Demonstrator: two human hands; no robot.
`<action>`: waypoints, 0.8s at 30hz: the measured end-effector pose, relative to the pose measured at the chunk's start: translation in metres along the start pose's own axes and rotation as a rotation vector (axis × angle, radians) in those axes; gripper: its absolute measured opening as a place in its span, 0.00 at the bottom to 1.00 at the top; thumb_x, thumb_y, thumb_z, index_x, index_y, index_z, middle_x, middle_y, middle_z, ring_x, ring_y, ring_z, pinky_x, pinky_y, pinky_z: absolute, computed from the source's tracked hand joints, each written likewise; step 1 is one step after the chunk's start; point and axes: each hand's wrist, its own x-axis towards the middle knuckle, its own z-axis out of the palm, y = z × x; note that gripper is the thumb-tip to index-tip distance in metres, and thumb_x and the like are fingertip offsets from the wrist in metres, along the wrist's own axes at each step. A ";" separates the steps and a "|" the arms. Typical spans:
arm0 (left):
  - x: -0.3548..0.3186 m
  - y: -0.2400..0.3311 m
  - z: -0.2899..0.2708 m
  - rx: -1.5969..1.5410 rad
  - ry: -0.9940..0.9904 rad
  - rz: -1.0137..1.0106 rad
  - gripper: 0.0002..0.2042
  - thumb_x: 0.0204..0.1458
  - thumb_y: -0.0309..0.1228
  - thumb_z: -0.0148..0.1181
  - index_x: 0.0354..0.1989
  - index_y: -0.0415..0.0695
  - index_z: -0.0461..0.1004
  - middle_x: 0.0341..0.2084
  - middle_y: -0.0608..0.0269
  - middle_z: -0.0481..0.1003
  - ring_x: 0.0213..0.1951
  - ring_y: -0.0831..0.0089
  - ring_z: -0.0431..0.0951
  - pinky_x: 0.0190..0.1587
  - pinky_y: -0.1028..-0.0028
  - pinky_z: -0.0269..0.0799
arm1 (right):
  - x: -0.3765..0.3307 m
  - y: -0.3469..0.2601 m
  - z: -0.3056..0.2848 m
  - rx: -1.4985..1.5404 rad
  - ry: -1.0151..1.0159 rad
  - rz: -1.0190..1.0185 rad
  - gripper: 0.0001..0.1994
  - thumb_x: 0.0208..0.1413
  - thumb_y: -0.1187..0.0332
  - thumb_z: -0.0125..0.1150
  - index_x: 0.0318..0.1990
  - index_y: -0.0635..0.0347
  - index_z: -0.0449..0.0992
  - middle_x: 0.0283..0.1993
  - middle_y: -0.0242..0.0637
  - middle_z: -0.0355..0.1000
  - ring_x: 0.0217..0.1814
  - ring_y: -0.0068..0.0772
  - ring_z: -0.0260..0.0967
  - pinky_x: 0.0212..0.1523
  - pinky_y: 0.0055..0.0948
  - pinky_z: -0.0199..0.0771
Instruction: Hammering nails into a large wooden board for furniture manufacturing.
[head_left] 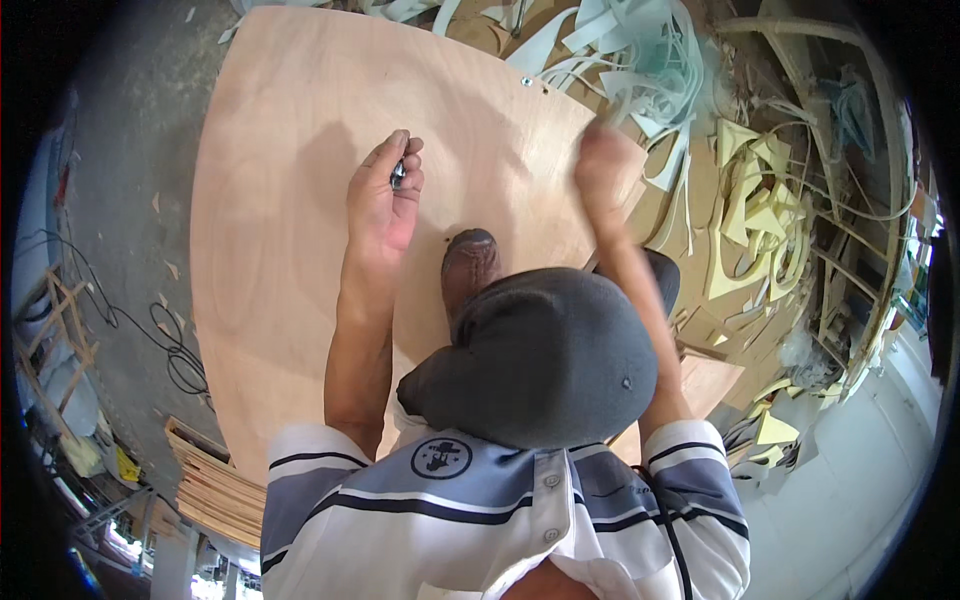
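Nearest the camera is the person's white, blue and black striped shirt, and just beyond it a bent knee in dark grey trousers. Past the knee, a brown shoe rests on a large plywood sheet, its toe pointing away from the body.

The left hand is raised over the sheet, left of the shoe, with fingers curled around a small dark metallic piece. The visible part of that piece has its long axis running roughly near to far, tilted slightly; the fingers hide the rest, so I cannot tell which end is its front. The right hand is near the sheet's right edge, blurred and seemingly curled; whether it holds anything I cannot tell.

The sheet's left edge runs away from the person, and its far edge slants nearer toward the right. To the right of the sheet lie yellow scraps; beyond its far right edge, a tangle of pale strips is heaped.
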 end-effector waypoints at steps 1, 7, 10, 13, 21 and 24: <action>0.008 -0.015 0.012 -0.042 -0.058 -0.043 0.07 0.54 0.28 0.56 0.36 0.36 0.70 0.31 0.60 0.71 0.27 0.82 0.67 0.23 0.85 0.62 | -0.049 0.024 0.037 0.297 -0.283 0.278 0.19 0.59 0.61 0.45 0.28 0.69 0.74 0.23 0.60 0.69 0.30 0.56 0.71 0.28 0.40 0.69; 0.006 -0.022 0.005 -0.013 -0.094 -0.090 0.08 0.54 0.28 0.57 0.37 0.37 0.71 0.29 0.62 0.71 0.27 0.84 0.67 0.23 0.87 0.60 | -0.118 -0.014 -0.010 0.736 -0.598 0.850 0.25 0.61 0.49 0.42 0.18 0.59 0.64 0.14 0.27 0.54 0.17 0.20 0.50 0.18 0.28 0.51; 0.026 -0.043 0.005 0.185 -0.089 -0.098 0.09 0.53 0.28 0.58 0.39 0.35 0.72 0.29 0.63 0.71 0.27 0.83 0.67 0.23 0.86 0.61 | -0.131 0.006 -0.029 0.628 -0.741 0.902 0.29 0.61 0.48 0.40 0.24 0.71 0.65 0.16 0.39 0.59 0.22 0.27 0.58 0.24 0.31 0.60; 0.053 -0.065 0.017 0.332 -0.155 -0.086 0.10 0.51 0.27 0.59 0.38 0.34 0.73 0.30 0.62 0.73 0.28 0.82 0.68 0.26 0.84 0.63 | -0.145 0.026 -0.051 0.509 -0.645 0.842 0.30 0.61 0.46 0.40 0.23 0.69 0.66 0.16 0.36 0.60 0.21 0.27 0.58 0.23 0.32 0.61; 0.139 -0.115 0.061 0.757 -0.188 0.042 0.08 0.44 0.29 0.66 0.28 0.36 0.77 0.21 0.65 0.76 0.18 0.82 0.67 0.20 0.81 0.63 | -0.147 0.049 -0.060 0.857 -0.710 1.175 0.28 0.60 0.42 0.37 0.19 0.55 0.60 0.14 0.25 0.53 0.13 0.18 0.48 0.13 0.23 0.48; 0.165 -0.120 0.071 0.963 -0.183 0.166 0.09 0.43 0.29 0.66 0.28 0.35 0.78 0.18 0.65 0.75 0.16 0.81 0.66 0.19 0.81 0.62 | -0.139 0.042 -0.068 0.947 -0.731 1.304 0.27 0.58 0.39 0.36 0.22 0.53 0.58 0.14 0.23 0.50 0.10 0.15 0.43 0.10 0.20 0.42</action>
